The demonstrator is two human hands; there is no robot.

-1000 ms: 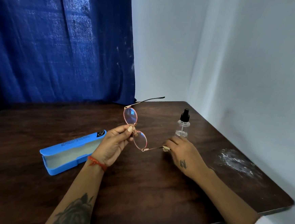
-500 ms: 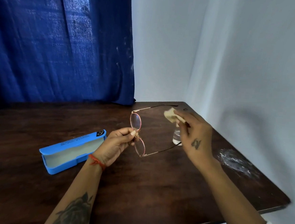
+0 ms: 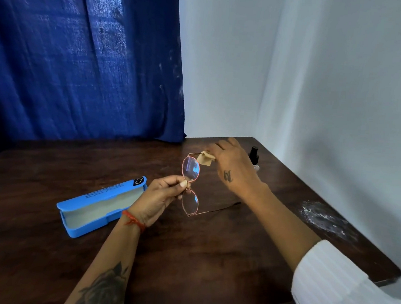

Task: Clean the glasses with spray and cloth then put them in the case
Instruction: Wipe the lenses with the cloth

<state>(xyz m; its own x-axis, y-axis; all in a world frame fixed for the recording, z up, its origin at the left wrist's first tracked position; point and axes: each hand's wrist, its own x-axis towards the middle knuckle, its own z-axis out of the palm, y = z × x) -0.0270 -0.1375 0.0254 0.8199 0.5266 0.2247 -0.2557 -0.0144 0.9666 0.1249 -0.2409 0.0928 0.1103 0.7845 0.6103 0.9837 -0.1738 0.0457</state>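
My left hand (image 3: pixel 160 197) pinches the pink-rimmed glasses (image 3: pixel 190 183) at the bridge and holds them upright above the table, one lens over the other, temples unfolded and pointing right. My right hand (image 3: pixel 233 167) grips a small beige cloth (image 3: pixel 205 157), which touches the top edge of the upper lens. The spray bottle (image 3: pixel 254 156), clear with a black cap, stands on the table behind my right hand, partly hidden by it. The blue case (image 3: pixel 99 206) lies open at the left, its pale lining showing.
The dark wooden table (image 3: pixel 210 260) fills a corner, with a white wall close on the right and a blue curtain (image 3: pixel 82 58) behind. A white smear (image 3: pixel 321 219) marks the table near its right edge.
My right hand lifted the cloth from the table beside the bottle and carried it left to the upper lens. My left hand turned the glasses more upright.
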